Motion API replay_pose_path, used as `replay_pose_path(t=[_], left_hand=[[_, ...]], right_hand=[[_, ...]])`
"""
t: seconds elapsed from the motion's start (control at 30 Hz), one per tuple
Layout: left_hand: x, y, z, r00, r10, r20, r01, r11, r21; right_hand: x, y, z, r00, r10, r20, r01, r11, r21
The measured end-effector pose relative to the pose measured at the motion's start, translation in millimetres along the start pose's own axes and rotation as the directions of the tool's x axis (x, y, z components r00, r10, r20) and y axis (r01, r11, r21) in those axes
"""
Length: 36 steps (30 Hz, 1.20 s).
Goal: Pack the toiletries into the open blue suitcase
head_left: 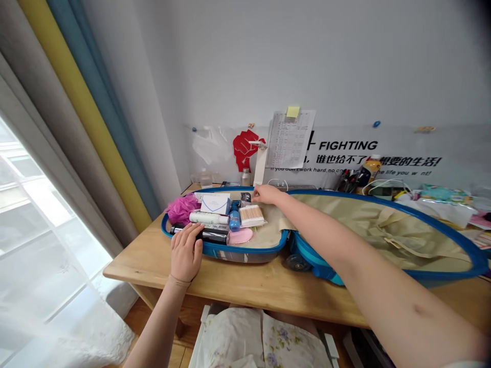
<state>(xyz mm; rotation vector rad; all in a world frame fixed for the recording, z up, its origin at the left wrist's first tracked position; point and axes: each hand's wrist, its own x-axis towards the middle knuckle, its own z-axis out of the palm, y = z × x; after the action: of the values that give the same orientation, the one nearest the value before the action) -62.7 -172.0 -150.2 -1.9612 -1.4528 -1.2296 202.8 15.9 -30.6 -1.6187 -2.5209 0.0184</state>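
A blue-rimmed suitcase (264, 251) lies open on the wooden table. My left hand (186, 251) rests over its near rim, fingers stretched flat across a black cylindrical container (215, 235). At the far side of the same shell, my right hand (265, 194) has its fingers pinched at the edge of a small black packet (245, 198); the fingertips are partly hidden. Around them lie a pack of cotton swabs (252, 215), a blue bottle (234, 219), a white tube (209, 218), a white box (215, 203), a pink oval item (241, 235) and a crumpled magenta bag (183, 208).
The suitcase's other half (345, 214), beige inside, spreads to the right. Behind it stand a white lamp (260, 166), a small metallic bottle (246, 177) and an orange bottle (371, 168). Curtains (82, 102) hang at the left. The table's edge (245, 302) runs close to my lap.
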Motion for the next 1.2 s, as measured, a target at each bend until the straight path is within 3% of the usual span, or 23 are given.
replay_pose_path(t=[0.17, 0.3, 0.43, 0.6, 0.67, 0.73, 0.83, 0.9, 0.93, 1.07, 1.13, 1.2], left_hand=[[-1, 1, -0.2, 1.0, -0.017, 0.006, 0.017, 1.0, -0.014], [1, 3, -0.8, 1.0, -0.028, -0.01, 0.028, 0.999, -0.025], [1, 2, 0.0, 1.0, -0.021, -0.007, 0.021, 0.999, -0.03], [-2, -2, 3.0, 1.0, -0.014, -0.006, 0.014, 1.0, -0.017], [-4, -4, 4.3, 1.0, -0.014, -0.003, 0.014, 1.0, -0.012], [-6, -4, 5.1, 1.0, -0.012, -0.004, 0.012, 1.0, -0.007], [-6, 5, 5.2, 1.0, -0.008, -0.011, 0.008, 1.0, 0.004], [-5, 18, 5.4, 1.0, 0.024, -0.009, -0.023, 1.0, 0.009], [-4, 27, 5.8, 0.999, 0.051, -0.004, -0.051, 0.999, 0.009], [5, 70, 10.0, 0.976, 0.208, 0.056, -0.208, 0.978, -0.003], [10, 88, 13.0, 0.96, 0.262, 0.095, -0.261, 0.965, -0.025], [14, 99, 15.3, 0.955, 0.274, 0.113, -0.269, 0.961, -0.058]], right_hand=[[-6, 15, -11, 0.997, 0.005, -0.07, 0.0, 0.997, 0.071], [-34, 38, -31, 0.998, 0.034, -0.047, -0.03, 0.995, 0.093], [-87, 60, -52, 0.997, 0.064, -0.045, -0.061, 0.996, 0.059], [-186, 80, -71, 0.967, 0.229, -0.112, -0.236, 0.97, -0.051], [-232, 93, -71, 0.923, 0.338, -0.181, -0.344, 0.939, 0.004], [-276, 111, -65, 0.847, 0.477, -0.234, -0.475, 0.877, 0.07], [-331, 144, -48, 0.653, 0.674, -0.346, -0.679, 0.723, 0.127], [-354, 162, -34, 0.573, 0.712, -0.405, -0.719, 0.674, 0.167], [-361, 169, -28, 0.579, 0.7, -0.418, -0.697, 0.691, 0.193], [-365, 174, -4, 0.738, 0.545, -0.398, -0.491, 0.838, 0.238], [-361, 168, 4, 0.752, 0.514, -0.413, -0.467, 0.857, 0.217], [-358, 163, 10, 0.723, 0.522, -0.452, -0.482, 0.85, 0.212]])
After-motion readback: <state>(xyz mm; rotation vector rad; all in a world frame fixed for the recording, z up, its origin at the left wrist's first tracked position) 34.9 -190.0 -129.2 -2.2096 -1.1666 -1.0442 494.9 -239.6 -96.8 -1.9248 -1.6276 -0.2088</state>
